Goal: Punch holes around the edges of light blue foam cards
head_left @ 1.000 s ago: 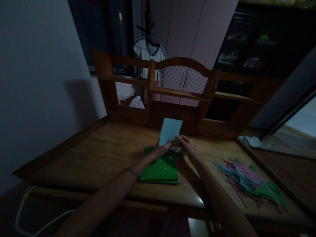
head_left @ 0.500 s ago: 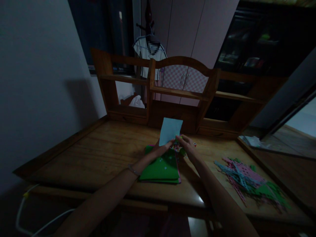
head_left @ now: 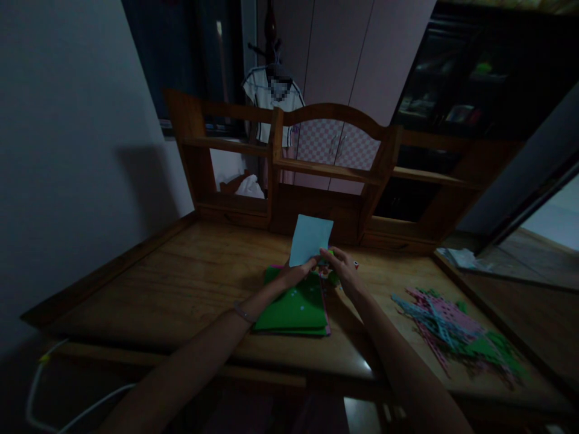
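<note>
A light blue sheet [head_left: 311,238] stands tilted up above the table, its lower edge in my left hand [head_left: 297,274], whose fingers are closed on it. My right hand [head_left: 344,270] is closed at the sheet's lower right corner, around a small bright green thing [head_left: 329,255] whose kind I cannot make out. Beneath both hands lies a stack of green sheets [head_left: 292,310] with pale specks on top and a pink edge showing. Small colourful bits, partly hidden by the fingers, lie between the hands and the stack.
On the right of the wooden table [head_left: 181,283] lies a loose pile of pink, blue and green strips [head_left: 447,322], some with holes. A wooden shelf unit [head_left: 325,169] runs along the back edge. A white cable [head_left: 34,392] hangs at the lower left.
Hands and blue sheet hold nearly the same place; my right fingers have shifted slightly at the corner. The whole view has moved a little.
</note>
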The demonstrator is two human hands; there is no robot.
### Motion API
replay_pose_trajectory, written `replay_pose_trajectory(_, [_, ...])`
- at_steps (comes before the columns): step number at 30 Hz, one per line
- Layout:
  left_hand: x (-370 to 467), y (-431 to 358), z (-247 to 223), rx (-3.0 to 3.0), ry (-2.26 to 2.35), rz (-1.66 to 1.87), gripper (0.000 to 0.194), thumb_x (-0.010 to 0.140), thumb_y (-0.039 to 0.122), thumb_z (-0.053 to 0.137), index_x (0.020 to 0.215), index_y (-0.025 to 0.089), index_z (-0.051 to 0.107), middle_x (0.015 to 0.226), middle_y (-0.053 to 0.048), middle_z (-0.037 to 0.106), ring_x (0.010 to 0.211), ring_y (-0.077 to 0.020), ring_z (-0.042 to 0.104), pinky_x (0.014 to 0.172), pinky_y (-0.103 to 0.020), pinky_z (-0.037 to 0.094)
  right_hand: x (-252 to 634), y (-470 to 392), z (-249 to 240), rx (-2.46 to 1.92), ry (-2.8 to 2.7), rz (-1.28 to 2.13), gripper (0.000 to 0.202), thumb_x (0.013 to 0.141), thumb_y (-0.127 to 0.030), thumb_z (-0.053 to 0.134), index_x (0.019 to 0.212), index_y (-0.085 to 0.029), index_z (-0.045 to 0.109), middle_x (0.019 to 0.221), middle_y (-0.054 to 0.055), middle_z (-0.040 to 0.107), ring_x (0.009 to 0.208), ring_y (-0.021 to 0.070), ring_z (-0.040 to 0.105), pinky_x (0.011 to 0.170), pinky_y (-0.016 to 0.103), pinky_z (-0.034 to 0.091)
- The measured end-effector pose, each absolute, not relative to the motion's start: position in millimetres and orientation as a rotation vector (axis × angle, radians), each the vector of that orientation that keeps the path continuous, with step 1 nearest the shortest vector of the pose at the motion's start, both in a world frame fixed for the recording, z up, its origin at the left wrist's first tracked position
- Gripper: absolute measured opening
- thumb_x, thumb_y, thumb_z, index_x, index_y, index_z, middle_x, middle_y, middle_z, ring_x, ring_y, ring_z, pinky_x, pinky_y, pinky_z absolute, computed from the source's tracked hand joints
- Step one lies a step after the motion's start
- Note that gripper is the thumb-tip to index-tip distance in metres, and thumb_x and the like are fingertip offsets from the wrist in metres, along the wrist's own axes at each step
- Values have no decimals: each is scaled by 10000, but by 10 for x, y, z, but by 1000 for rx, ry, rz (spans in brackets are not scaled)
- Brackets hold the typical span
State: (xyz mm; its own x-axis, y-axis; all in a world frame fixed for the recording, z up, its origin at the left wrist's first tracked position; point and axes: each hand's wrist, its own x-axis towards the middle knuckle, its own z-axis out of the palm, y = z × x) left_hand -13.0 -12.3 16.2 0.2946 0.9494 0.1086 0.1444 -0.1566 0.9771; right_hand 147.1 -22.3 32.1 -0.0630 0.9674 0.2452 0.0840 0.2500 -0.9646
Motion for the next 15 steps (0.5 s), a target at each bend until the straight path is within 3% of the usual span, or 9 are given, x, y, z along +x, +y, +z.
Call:
replay_pose_trajectory(5, [-121, -98, 147, 1554, 1064, 1058, 393, 789, 531, 491, 735, 174, 647, 723, -40, 668, 831, -215, 623, 865, -321, 444, 1469, -198, 289, -1045, -1469, 987, 402, 687, -605, 618, 744, -207, 626, 646, -12, 604, 547, 138, 541, 531, 256, 413])
replay_pose_trajectory(11, [-107, -127, 142, 1445, 1016, 1139, 397, 767, 519, 544, 874, 157, 668, 951, -68, 685, 922, -231, 623, 873, -320, 456, 1415, -217, 345, -1035, -1353, 1020, 401, 684, -607, 616, 734, -209, 598, 668, -14, 582, 550, 133, 532, 538, 261, 447])
replay_pose_trajectory(15, [-113, -151, 162, 1449, 1057, 1106, 456, 761, 560, 536, 882, 141, 669, 841, -78, 693, 846, -228, 634, 828, -323, 473, 1426, -210, 364, -1034, -1317, 1039, 393, 704, -598, 602, 720, -206, 585, 627, -19, 547, 508, 120, 505, 520, 260, 446])
